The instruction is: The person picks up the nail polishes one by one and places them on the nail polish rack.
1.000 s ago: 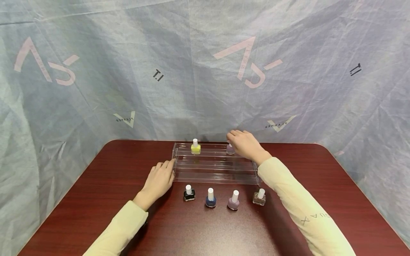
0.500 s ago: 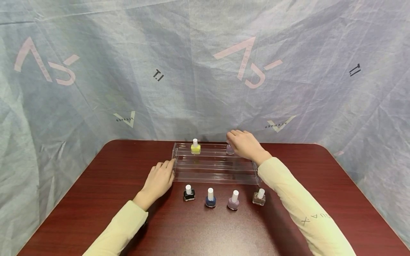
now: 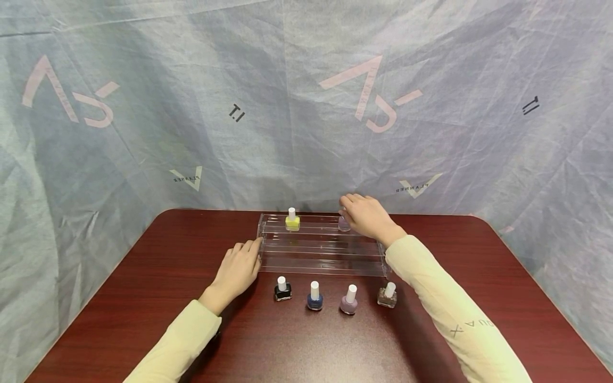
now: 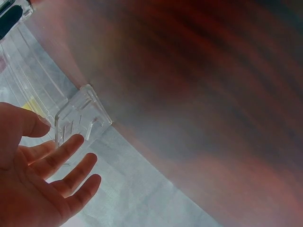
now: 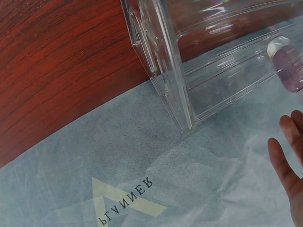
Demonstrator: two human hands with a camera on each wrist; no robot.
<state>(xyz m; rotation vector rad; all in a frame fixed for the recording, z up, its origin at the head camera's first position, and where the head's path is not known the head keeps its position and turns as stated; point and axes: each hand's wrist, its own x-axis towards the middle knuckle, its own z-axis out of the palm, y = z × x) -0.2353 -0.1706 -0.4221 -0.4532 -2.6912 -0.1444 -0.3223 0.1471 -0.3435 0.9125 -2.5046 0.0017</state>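
A clear acrylic tiered rack point(image 3: 321, 263) stands toward the back of the table. My left hand point(image 3: 238, 267) rests against its left end, fingers fairly straight; in the left wrist view the fingertips point(image 4: 75, 142) lie right at the clear end panel point(image 4: 83, 116). At the top tier, my right hand point(image 3: 367, 217) pinches a purple nail polish bottle point(image 3: 344, 224) from above, its cap hidden behind the fingers. That bottle point(image 5: 289, 68) shows at the edge of the right wrist view, where the thumb is out of frame. A yellow nail polish bottle point(image 3: 292, 222) stands left on the same tier.
In front of the rack stand a black polish bottle point(image 3: 283, 291), a dark blue one point(image 3: 315, 302), a mauve one point(image 3: 349, 305) and a brownish glitter one point(image 3: 387, 298). A grey cloth point(image 3: 287, 133) hangs behind the dark red table point(image 3: 191, 239).
Almost nothing differs; my right hand shifts very slightly at the purple bottle. The left hand, rack and other bottles stay in place.
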